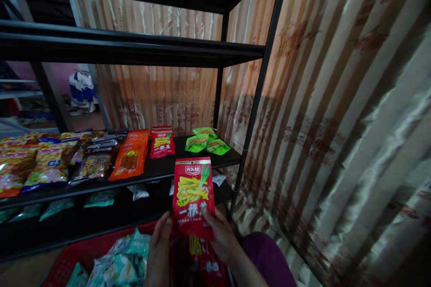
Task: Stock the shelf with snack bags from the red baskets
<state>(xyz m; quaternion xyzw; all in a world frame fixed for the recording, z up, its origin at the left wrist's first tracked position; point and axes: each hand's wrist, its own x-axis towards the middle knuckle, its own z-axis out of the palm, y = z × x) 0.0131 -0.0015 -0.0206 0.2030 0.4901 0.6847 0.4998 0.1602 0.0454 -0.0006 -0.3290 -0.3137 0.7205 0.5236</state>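
A red snack bag [193,188], printed with yellow sticks and a green stalk, stands upright before me at the shelf's front edge. My right hand [222,236] grips its lower right side, thumb across the front. Against the lower left edge my left hand [159,247] is cupped, its fingers close together and partly hidden. More red bags [212,267] lie below in a red basket [79,251], beside several teal and white packets [123,264]. On the shelf behind, a stack of matching red bags [162,142] sits between orange packets [130,154] and green packets [206,141].
The black shelf rack [202,47] has a post [257,94] at right and a board above the snacks. Brown and yellow snack bags [50,161] fill the left side. Teal packets [101,198] lie one level lower. A patterned curtain [319,121] hangs at right.
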